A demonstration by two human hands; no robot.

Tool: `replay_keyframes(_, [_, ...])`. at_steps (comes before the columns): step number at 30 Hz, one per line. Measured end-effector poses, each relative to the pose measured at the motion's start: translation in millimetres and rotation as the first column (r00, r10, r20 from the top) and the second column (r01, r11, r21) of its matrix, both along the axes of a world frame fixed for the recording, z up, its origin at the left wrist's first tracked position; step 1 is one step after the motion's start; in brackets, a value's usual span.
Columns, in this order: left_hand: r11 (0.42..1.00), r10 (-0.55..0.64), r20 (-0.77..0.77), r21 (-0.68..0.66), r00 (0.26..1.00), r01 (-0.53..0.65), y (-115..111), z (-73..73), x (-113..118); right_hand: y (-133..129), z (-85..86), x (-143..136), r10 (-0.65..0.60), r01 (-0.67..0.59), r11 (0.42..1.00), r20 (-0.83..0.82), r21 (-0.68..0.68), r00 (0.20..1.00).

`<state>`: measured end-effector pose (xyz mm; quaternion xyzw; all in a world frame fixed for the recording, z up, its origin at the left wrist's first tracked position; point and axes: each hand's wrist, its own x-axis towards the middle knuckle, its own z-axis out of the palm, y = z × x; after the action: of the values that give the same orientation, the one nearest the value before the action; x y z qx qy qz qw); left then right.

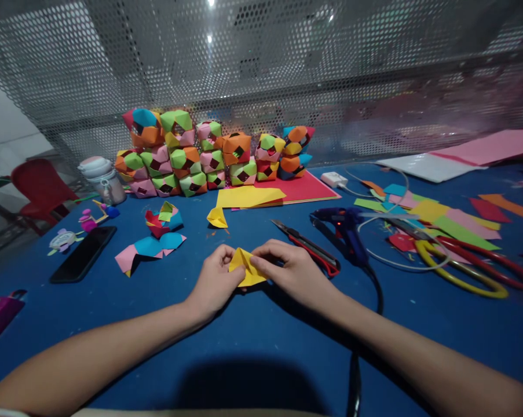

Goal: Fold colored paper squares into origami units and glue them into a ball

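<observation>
The person holds a folded piece of yellow paper (251, 274) with both hands, near the middle of the blue table (148, 359). One pointed corner of the paper is directed away from the person, and its wider edge lies towards the person. The long axis cannot be told surely, because the fingers cover both sides. The left hand (218, 282) has its thumb pressed on the face of the paper, the other fingers being curled and partly hidden. The right hand (292, 270) pinches the opposite side, its thumb and forefinger almost closed together. Just beside the right hand there is a red cutter knife (315, 253), which lies slantwise, and farther right a blue glue gun (348, 229).
</observation>
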<state>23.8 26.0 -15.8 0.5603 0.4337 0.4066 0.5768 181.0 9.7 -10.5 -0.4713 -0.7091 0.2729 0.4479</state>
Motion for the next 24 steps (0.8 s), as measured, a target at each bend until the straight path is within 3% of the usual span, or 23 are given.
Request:
replay_keyframes(13, [0.996, -0.005, -0.064, 0.09, 0.998, 0.011, -0.9, 0.7, -2.1, -1.7, -1.6, -2.6, -0.038, 0.033, 0.993, -0.046, -0.112, 0.998])
replay_keyframes(21, [0.999, -0.009, -0.038, 0.034, 0.999, 0.01, 1.5, -0.2, -2.3, -1.3, 5.4, 1.9, 0.082, -0.096, 0.978, -0.083, -0.184, 0.993])
replay_keyframes(24, [0.998, 0.009, -0.067, 0.055, 0.998, -0.005, 2.6, -1.5, -2.5, 0.1, 4.2, 2.6, 0.118, -0.124, 0.98, -0.05, -0.154, 0.992])
